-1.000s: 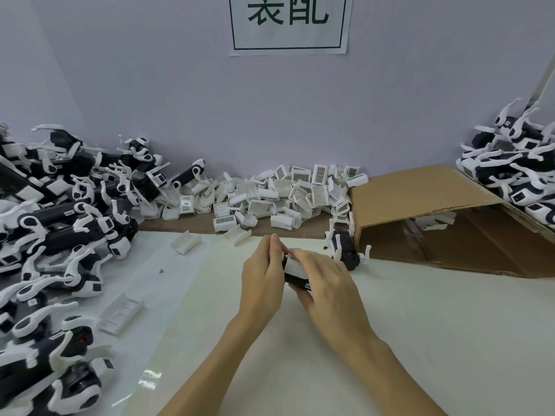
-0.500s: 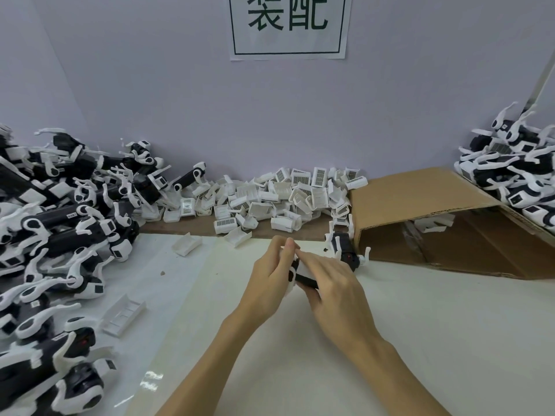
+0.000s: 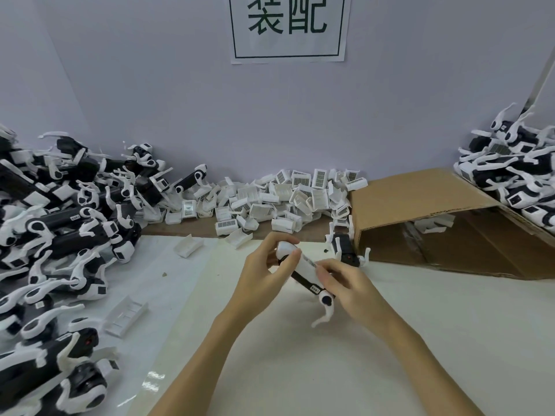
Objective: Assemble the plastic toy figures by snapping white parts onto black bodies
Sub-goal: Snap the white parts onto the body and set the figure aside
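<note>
Both hands are holding one toy figure [image 3: 306, 273] just above the white table [image 3: 420, 340], at the middle of the view. The left hand [image 3: 264, 279] is curling its fingers and thumb round the figure's upper, rounded white end, while the right hand [image 3: 350, 285] is pinching the lower part of the body, its fingertips [image 3: 322, 270] pressing on the white cover along the figure's back. The figure is lying tilted, upper end to the left, and a white leg [image 3: 326, 312] is hanging down from its lower end. Just behind the hands another figure [image 3: 345, 249] is standing on the table, beside the open mouth of a cardboard box [image 3: 420, 199] lying on its side. A heap of loose white parts [image 3: 285, 199] is lying against the back wall, with a few single ones [image 3: 126, 315] strewn on the table to the left. A big pile of black-and-white figures [image 3: 60, 235] is filling the left side, and a smaller pile [image 3: 516, 172] is sitting on the right. A paper sign [image 3: 289, 25] is hanging on the wall above.
</note>
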A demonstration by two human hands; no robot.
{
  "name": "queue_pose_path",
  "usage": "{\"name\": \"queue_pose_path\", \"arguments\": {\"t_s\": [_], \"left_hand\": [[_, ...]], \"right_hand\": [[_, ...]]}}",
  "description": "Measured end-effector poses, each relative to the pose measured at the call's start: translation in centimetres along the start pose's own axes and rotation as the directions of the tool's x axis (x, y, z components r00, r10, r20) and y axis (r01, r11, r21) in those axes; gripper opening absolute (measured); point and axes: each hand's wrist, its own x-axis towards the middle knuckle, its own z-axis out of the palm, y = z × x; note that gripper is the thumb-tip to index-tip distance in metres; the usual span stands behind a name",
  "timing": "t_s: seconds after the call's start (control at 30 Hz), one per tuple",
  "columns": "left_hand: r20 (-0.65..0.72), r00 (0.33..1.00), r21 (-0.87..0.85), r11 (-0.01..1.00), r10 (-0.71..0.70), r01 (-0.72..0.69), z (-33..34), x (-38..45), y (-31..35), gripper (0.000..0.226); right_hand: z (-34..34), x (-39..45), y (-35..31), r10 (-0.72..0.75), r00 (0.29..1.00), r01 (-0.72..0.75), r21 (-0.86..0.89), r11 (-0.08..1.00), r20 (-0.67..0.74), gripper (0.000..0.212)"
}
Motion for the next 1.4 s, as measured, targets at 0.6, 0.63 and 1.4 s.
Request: {"name": "queue_pose_path", "arguments": {"t_s": [0.6, 0.63, 1.4], "left_hand": [[0.191, 0.981, 0.073, 0.997, -0.028, 0.015, -1.4, 0.1, -0.3, 0.051], [0.181, 0.983, 0.052, 0.998, -0.026, 0.016, -1.4, 0.1, -0.2, 0.050], [0.020, 0.984, 0.091, 0.980, -0.178, 0.175, 0.2, 0.4, -0.1, 0.029]], "right_hand": [[0.1, -0.2, 0.0, -0.395, 0.915, 0.252, -0.650, 0.717, -0.081, 0.032], [0.2, -0.2, -0.2, -0.412, 0.907, 0.255, -0.662, 0.705, -0.090, 0.029], [0.9, -0.3, 0.4, -0.348, 0.924, 0.222, -0.521, 0.825, -0.158, 0.053]]}}
